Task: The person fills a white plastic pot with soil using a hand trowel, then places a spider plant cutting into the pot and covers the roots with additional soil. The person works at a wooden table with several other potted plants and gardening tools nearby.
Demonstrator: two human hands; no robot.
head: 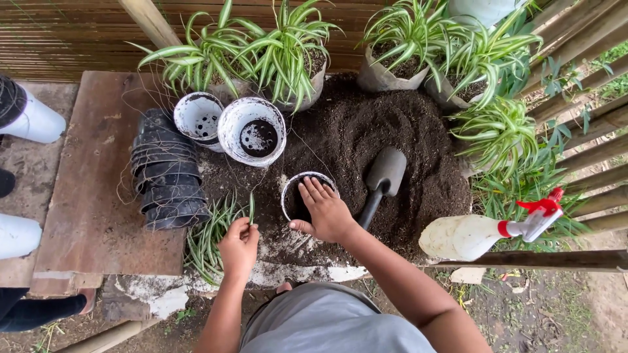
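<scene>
My right hand [324, 210] reaches into a small white pot [289, 189], fingers pressed on the dark soil inside it. My left hand [239, 243] pinches a thin green plantlet leaf [251, 206] and holds it upright beside that pot. More loose green plantlets [208, 236] lie on the ground under my left hand. A black hand trowel [383, 178] rests blade-up on the heap of dark soil [392, 131], just right of my right hand.
Two empty white pots [252, 131] [198, 116] sit behind, next to a stack of black nursery pots [165, 173] on a wooden board [91, 196]. Potted striped-leaf plants [281, 46] line the back. A white spray bottle with red trigger [481, 232] lies right. Another person's white boots [33, 117] stand left.
</scene>
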